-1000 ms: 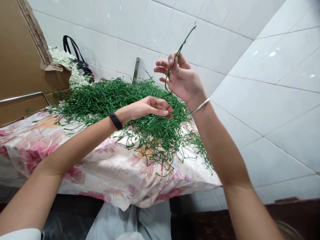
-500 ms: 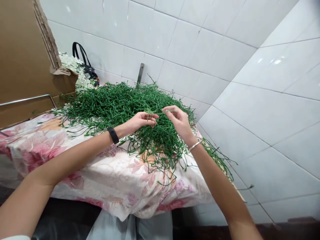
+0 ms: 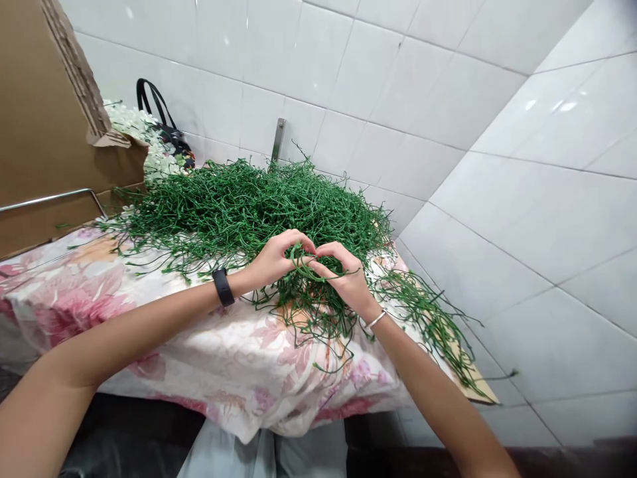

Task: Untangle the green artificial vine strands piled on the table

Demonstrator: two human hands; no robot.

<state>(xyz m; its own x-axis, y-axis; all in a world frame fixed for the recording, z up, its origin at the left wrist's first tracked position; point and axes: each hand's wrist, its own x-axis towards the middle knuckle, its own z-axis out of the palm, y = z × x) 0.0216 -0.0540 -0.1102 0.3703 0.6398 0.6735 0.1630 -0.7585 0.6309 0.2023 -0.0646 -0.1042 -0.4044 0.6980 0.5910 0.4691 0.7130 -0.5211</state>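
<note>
My left hand (image 3: 279, 257) and my right hand (image 3: 347, 272) meet fingertip to fingertip over the front of a big heap of thin green plastic stems (image 3: 239, 199). Between them bends a green stem (image 3: 328, 275), its end showing above my left fingers and its length curving across to my right palm. Both hands are closed in a pinch on it. Exactly where each fingertip presses is partly hidden. A black band is on my left wrist and a silver bangle on my right.
A floral cloth (image 3: 199, 358) covers the table. Smaller green stems (image 3: 432, 318) lie on a board at the right edge. White artificial flowers (image 3: 164, 162), a black bag (image 3: 174, 139) and a cardboard box (image 3: 44, 99) stand at the left. Tiled walls (image 3: 398, 99) close off the back and right.
My right hand has come down and in, so both hands' fingertips now meet. The stem between them, stretched before, is now bent in a curve.
</note>
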